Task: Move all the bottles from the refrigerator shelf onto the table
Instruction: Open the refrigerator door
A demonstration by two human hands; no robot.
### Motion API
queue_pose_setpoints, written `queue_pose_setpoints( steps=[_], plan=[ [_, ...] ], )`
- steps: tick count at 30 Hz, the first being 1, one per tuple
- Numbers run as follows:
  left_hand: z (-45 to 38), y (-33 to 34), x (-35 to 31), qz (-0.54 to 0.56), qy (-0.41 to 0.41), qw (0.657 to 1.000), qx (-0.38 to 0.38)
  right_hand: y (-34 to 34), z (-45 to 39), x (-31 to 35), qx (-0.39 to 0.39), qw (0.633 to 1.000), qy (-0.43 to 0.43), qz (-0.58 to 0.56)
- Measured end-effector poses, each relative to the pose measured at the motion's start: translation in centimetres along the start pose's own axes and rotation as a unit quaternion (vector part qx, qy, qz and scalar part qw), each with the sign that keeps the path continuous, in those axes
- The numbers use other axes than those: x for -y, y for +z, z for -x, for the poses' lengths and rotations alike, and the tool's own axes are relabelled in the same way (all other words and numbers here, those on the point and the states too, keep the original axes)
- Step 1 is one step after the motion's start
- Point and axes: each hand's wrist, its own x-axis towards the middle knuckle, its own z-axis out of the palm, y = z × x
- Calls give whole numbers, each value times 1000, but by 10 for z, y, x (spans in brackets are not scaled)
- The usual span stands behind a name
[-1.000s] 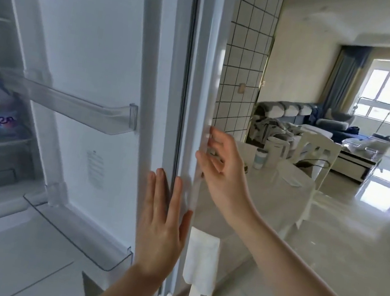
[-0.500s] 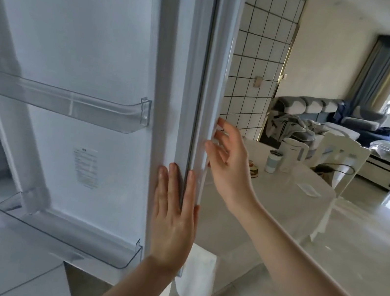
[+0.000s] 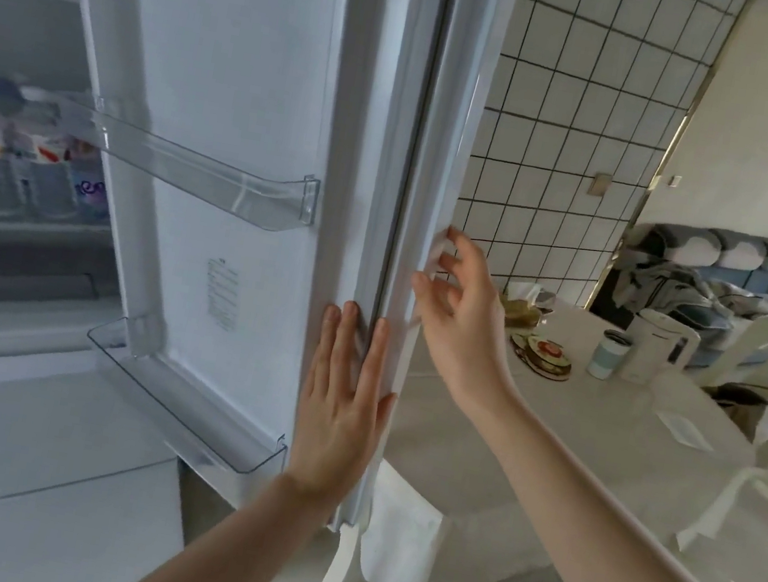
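Both hands at the refrigerator door (image 3: 248, 115) edge: left hand (image 3: 342, 406) flat, fingers straight, pressing; right hand (image 3: 459, 313) spread, fingertips touching. Door has swung wider than a second ago. Bottles (image 3: 20, 174) now show on the shelf (image 3: 2, 222); table (image 3: 578, 425) waits behind.

Both bare forearms reach forward and up from the bottom of the view. The left hand (image 3: 343, 401) lies flat, palm pressed forward, fingers straight, close together and pointing up, thumb spread out to the right. The right hand (image 3: 462, 314) sits higher and just to the right of it, wrist bent, fingers loosely spread and lightly curved toward the left, fingertips (image 3: 452, 237) touching a surface. A white sleeve edge shows at the right elbow.
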Motion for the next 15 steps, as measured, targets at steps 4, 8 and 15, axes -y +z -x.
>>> queue_pose_setpoints(
  steps=[4, 8, 15],
  plan=[
    [-1, -22, -3, 44, -21, 999, 23, -11, 21, 14, 12, 1000, 5, -14],
    [2, -52, -6, 125, -72, 989, 21, -14, 46, 35, 22, 998, -29, -51],
    [19, -102, 22, 208, -169, 963, -21, 19, 68, 60, 109, 988, -47, -97]
  ],
)
